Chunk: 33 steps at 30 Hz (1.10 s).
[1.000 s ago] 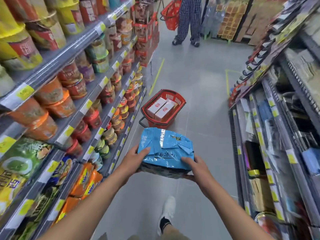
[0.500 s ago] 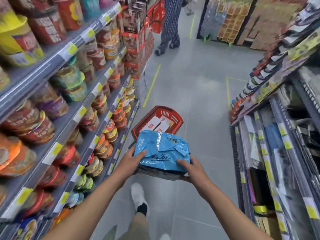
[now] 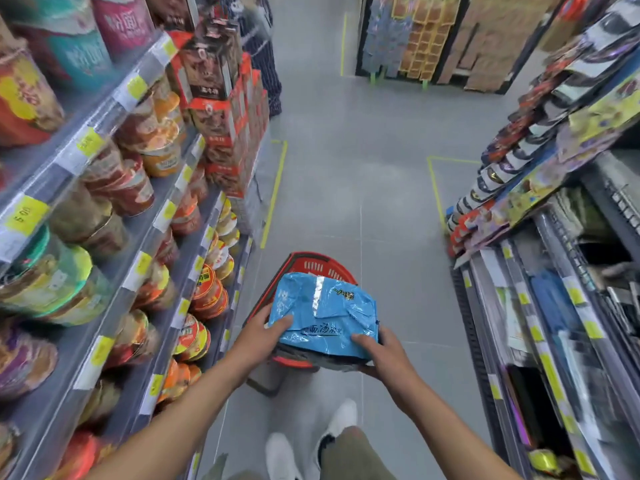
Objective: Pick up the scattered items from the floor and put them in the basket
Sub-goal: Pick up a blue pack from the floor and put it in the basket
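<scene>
Grip: left hand (image 3: 260, 329) and right hand (image 3: 385, 355), lower centre of frame, clasp blue pack (image 3: 325, 306) by near corners, thumbs on top, fingers hidden below. Pack held directly above red basket (image 3: 311, 263), hiding most of it; only far rim shows. Judged: pack lifted, not yet released into basket. Basket contents hidden. No other loose items visible on floor (image 3: 346, 185).

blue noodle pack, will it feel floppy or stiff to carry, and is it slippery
Probably soft, not stiff: the wrapper of the blue noodle pack is creased and puckered. Likely somewhat slippery, since the film is glossy. Bulky enough that the left hand and right hand both grip it, yet probably light.
</scene>
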Available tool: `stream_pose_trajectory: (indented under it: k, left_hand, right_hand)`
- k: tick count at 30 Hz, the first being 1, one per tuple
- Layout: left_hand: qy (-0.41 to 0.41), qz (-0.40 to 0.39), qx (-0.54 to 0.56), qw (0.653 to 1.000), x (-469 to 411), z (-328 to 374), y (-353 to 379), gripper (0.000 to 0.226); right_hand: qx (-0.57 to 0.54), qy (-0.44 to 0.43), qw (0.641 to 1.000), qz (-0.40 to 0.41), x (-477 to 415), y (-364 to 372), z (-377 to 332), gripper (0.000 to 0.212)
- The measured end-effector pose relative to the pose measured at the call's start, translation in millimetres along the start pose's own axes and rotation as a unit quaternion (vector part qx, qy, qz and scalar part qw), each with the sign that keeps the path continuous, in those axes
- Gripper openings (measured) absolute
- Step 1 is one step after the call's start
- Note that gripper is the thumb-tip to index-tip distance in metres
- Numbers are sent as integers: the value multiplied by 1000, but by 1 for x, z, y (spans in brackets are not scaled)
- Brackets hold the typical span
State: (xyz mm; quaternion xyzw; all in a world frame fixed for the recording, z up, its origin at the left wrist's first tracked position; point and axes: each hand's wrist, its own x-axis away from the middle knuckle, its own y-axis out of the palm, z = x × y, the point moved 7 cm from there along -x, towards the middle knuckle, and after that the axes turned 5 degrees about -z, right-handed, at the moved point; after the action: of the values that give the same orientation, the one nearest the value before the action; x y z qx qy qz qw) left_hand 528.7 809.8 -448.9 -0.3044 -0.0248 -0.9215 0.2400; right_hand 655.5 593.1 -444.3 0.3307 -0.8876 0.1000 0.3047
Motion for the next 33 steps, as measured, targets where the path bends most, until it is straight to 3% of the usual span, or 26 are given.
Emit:
stream_pose_trajectory:
  k: [6, 16, 21, 33]
  left_hand:
    - [-6, -2, -42, 999, -88, 34, -1, 10]
    - [-41, 28, -114, 992, -230, 86, 4, 18]
    - [-73, 31, -135, 988, -293, 74, -3, 14]
    - [-88, -14, -193, 977, -419, 41, 3, 24]
  right_hand:
    - [-24, 34, 999, 22, -84, -15, -23, 24]
    - [32, 78, 996, 22, -238, -41, -64, 25]
    - [55, 91, 994, 20, -298, -44, -65, 16]
    - [26, 158, 984, 72, -399, -51, -21, 25]
